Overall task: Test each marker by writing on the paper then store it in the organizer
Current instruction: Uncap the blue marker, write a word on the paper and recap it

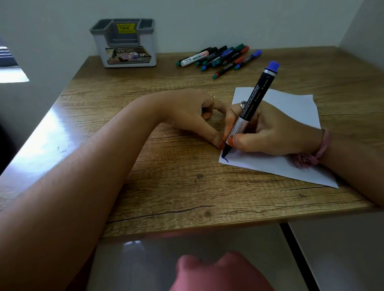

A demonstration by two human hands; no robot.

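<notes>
Both forearms bare, no sleeves in view; left hand [190, 114] wears a thin gold-toned ring [213, 98] on one finger; right hand [272, 134] wears a silver-toned ring [243, 104] with a raised setting; fingernails [230, 142] painted orange-red on both hands; right wrist carries a pink fabric band [323, 146] with a frayed tassel-like tuft; pinkish-red garment [217, 282] covers the knee at bottom centre.

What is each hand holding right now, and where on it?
The right hand grips the marker low on its barrel, near the tip, writing on the paper. The left hand holds nothing; its fingertips press the paper's edge.
</notes>
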